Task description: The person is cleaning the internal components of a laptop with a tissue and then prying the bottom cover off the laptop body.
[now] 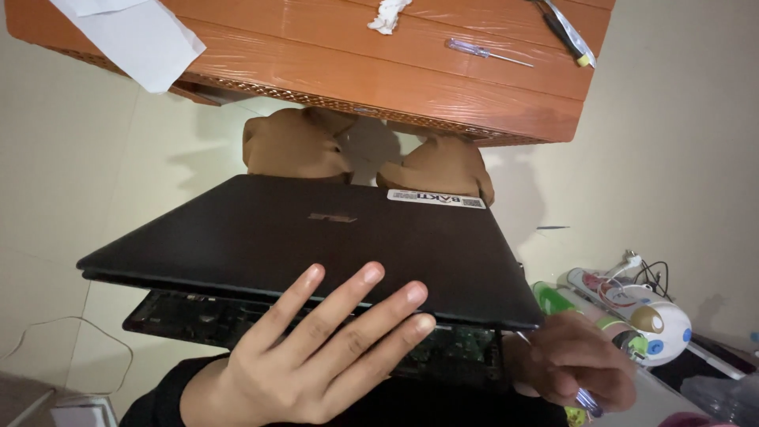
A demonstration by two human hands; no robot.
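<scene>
My left hand [316, 356] lies flat, 4 fingers spread on the black laptop's [316, 237] lid edge, lifting it off the exposed base [198, 316] over my lap. My right hand [573, 360] is curled around a screwdriver [589, 402]. The laptop's long axis runs left-right, so I'd steady that base next.

Bystanders around the orange wooden table [443, 75]

A blue-handled screwdriver [484, 52], crumpled white tissue [387, 14] and white paper sheet [130, 32] are lying on it.

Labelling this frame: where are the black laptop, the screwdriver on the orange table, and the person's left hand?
black laptop [316, 237], head view, middle of lid.
screwdriver [484, 52], head view, where handle meets shaft.
left hand [316, 356], head view, back of hand.
</scene>
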